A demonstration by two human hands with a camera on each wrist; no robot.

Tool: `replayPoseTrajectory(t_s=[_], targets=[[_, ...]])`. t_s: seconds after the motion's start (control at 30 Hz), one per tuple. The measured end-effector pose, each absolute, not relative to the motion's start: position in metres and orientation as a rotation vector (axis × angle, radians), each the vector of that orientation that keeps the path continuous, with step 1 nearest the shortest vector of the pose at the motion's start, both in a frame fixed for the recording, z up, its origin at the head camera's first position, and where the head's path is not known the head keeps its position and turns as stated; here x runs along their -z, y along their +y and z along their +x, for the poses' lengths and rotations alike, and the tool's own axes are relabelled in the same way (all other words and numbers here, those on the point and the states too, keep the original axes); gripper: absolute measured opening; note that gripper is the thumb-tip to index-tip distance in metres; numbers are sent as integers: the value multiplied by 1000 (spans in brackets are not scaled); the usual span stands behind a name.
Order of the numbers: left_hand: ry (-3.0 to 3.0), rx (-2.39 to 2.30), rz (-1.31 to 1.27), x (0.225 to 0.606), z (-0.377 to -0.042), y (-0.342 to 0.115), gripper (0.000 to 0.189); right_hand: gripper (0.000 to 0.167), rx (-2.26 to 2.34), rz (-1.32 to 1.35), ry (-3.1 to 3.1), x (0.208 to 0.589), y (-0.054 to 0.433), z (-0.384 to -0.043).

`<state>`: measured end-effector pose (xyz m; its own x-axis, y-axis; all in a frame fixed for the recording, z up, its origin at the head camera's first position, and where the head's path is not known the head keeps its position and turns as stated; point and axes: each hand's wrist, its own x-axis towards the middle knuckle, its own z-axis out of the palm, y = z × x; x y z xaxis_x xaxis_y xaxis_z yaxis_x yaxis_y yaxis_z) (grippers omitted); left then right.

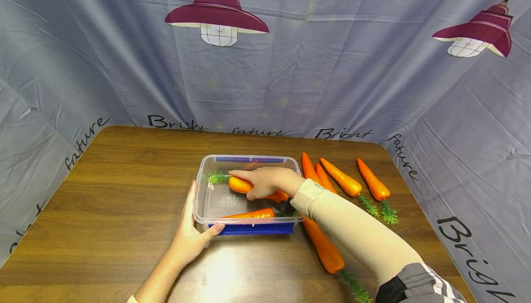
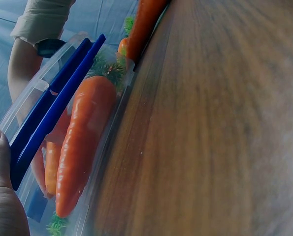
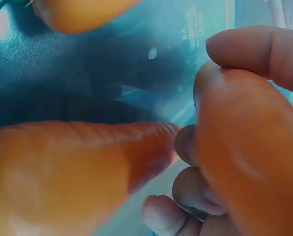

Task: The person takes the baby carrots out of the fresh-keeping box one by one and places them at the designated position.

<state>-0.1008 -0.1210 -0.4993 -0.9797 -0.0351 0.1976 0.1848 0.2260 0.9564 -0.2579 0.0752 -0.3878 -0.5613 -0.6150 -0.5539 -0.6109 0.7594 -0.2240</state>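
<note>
A clear plastic box with blue latches stands on the wooden table. My left hand grips its near left corner, thumb by the front latch and fingers along the side wall. Reaching inside, my right hand holds a carrot, its thick end and green top towards the left wall. Another carrot lies along the front wall, tip to the left; the left wrist view shows this front carrot through the plastic. The right hand and sleeve hide part of the box.
Right of the box lie more carrots with green tops: one near the front, a pair partly behind the sleeve, and two farther right, one beside the other. A printed grey-blue curtain surrounds the table.
</note>
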Motion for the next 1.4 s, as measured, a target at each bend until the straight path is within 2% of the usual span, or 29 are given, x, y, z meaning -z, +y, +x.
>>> replayPoseTrajectory(t_s=[1.0,1.4], targets=[[-2306,1879,-138,497,-100,-121,120,80,-17,-958,2470,365,90,-249],[-2291,1871,-146,499,-100,-120,121,75,-40,-964,2603,343,107,-235]])
